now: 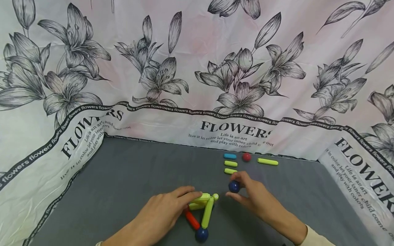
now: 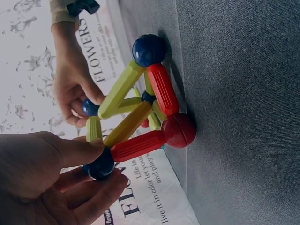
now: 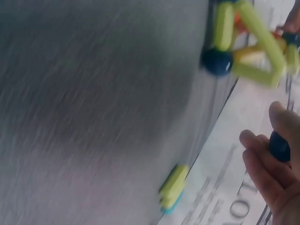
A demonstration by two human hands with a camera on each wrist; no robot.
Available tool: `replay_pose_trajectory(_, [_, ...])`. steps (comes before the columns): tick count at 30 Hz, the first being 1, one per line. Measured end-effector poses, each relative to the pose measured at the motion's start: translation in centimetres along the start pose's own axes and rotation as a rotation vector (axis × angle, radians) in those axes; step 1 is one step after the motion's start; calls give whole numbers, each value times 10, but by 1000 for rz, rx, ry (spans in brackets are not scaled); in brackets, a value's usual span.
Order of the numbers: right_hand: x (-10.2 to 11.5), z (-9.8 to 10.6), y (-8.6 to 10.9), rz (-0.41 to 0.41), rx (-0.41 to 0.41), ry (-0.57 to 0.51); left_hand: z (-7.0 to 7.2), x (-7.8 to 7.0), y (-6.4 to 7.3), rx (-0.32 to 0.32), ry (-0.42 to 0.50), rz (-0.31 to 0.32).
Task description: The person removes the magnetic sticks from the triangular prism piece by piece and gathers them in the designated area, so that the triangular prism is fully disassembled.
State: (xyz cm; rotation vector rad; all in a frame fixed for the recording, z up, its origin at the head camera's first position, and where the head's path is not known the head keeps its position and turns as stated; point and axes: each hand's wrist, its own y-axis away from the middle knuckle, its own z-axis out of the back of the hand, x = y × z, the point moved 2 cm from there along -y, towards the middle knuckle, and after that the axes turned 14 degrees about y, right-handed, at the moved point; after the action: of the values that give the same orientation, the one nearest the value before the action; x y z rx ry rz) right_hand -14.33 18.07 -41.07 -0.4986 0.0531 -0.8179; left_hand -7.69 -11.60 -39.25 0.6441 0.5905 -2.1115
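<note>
My left hand (image 1: 164,210) grips a dark blue ball (image 2: 99,165) at the upper corner of a frame of magnetic rods and balls. Yellow-green rods (image 1: 207,213) and red rods (image 2: 138,146) make up this frame, with a red ball (image 2: 178,130) and another blue ball (image 2: 149,50) at its lower corners. Two yellow-green rods meet at an upper corner where no ball shows. To the right of that corner, my right hand (image 1: 257,194) pinches a loose dark blue ball (image 1: 234,186) between thumb and fingers, apart from the frame.
Farther back on the grey tabletop (image 1: 138,171) lie a blue rod (image 1: 230,156), a red ball (image 1: 246,157) and several yellow-green rods (image 1: 267,161). A flower-printed cloth (image 1: 172,123) hangs behind the table and along both sides.
</note>
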Motion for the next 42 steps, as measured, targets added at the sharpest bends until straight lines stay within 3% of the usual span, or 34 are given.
replay_pose_trajectory(9, [-65, 1, 4, -187, 25, 184, 1, -2, 0, -9, -4, -17])
replay_pose_trajectory(16, [-100, -3, 2, -198, 8, 244, 1, -2, 0, -28, -16, -35])
replay_pose_trajectory(27, [-125, -24, -8, -263, 170, 211, 0, -4, 0, -31, -9, -31])
replay_pose_trajectory(33, [-128, -35, -6, -239, 180, 236, -1, -4, 0, -3, 6, -17])
replay_pose_trajectory(42, [-129, -36, -13, -245, 203, 278, -2, -2, 1, -39, -26, -36])
